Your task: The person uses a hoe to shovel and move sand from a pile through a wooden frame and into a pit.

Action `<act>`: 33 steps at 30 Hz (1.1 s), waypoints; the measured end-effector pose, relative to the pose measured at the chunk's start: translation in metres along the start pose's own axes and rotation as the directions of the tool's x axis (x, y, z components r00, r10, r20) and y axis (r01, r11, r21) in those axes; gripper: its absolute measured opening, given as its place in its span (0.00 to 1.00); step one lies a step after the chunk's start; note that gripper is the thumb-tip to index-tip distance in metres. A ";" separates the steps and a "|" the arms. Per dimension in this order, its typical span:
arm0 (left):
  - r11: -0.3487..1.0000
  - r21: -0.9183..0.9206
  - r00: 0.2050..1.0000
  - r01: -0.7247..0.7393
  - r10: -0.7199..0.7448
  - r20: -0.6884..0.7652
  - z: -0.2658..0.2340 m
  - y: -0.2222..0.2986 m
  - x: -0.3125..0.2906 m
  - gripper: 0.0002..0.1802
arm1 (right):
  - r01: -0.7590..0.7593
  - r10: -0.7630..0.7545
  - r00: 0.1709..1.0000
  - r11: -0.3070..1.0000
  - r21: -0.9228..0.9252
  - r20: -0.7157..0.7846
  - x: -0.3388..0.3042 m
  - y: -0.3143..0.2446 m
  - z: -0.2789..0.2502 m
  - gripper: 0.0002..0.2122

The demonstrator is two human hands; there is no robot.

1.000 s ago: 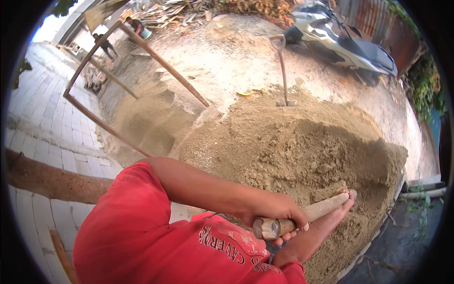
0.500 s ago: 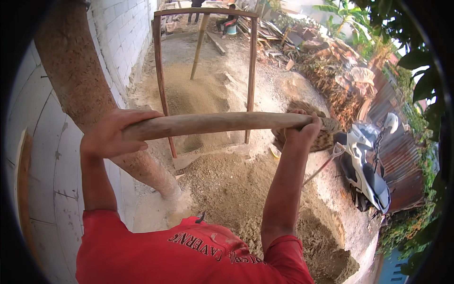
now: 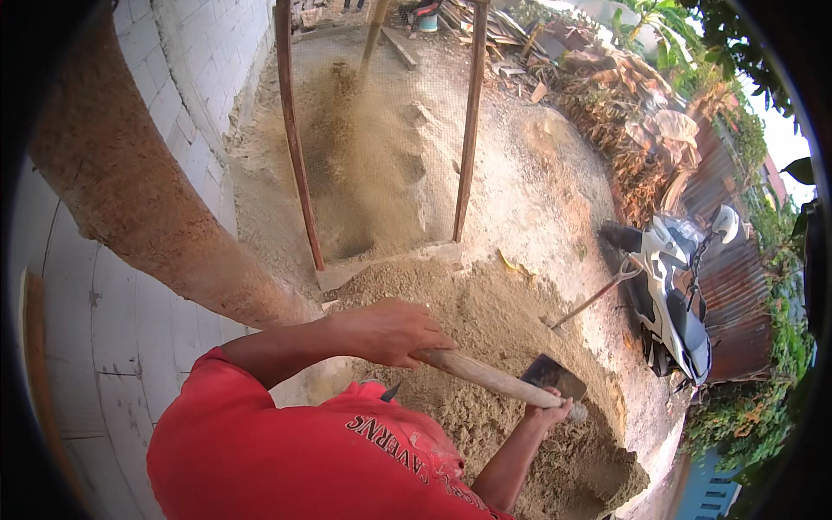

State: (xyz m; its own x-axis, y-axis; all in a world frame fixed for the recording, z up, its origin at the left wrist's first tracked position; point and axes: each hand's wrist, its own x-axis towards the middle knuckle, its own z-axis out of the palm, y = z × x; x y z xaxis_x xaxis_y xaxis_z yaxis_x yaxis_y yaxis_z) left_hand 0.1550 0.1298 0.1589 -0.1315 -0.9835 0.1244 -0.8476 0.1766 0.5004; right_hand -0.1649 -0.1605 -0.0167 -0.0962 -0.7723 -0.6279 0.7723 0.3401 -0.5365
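A hoe (image 3: 485, 374) with a thick wooden handle slants across the sand pile (image 3: 390, 290) in front of me. Its dark flat blade (image 3: 555, 378) is at the right end, over the pile. My left hand (image 3: 394, 333) is wrapped round the handle's left end. Close to the blade, my right hand (image 3: 549, 412) grips the handle lower down. Beyond the pile stands a mesh screen in a wooden frame (image 3: 469, 139), tilted upright. Loose sand (image 3: 342, 113) is spraying against and through the mesh, blurred.
A thick tree trunk (image 3: 165, 208) leans along the block wall (image 3: 117, 347) at left. On the right are a shovel (image 3: 598, 295) stuck in the ground, a white motorbike (image 3: 674, 299) and rusty corrugated sheets (image 3: 737, 303). Farther back, planks lie near a partly visible person.
The hoe has swung down from in front of the screen to the pile at lower right. Both hands came down with it, and sand now flies at the mesh.
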 end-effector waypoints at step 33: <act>0.730 -0.584 0.158 0.356 0.569 0.807 0.638 0.532 0.363 0.21 | 0.653 -0.736 0.390 0.645 -0.397 -0.553 0.033 -0.525 -0.476 0.17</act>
State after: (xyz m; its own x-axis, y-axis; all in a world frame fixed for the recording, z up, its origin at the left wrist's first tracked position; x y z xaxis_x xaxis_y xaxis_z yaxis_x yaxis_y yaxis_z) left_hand -0.6714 -0.1584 -0.0764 -0.9178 -0.0869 -0.3873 -0.3651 -0.1978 0.9097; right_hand -0.8726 -0.1091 -0.0239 -0.9533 -0.2549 -0.1618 0.1856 -0.0718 -0.9800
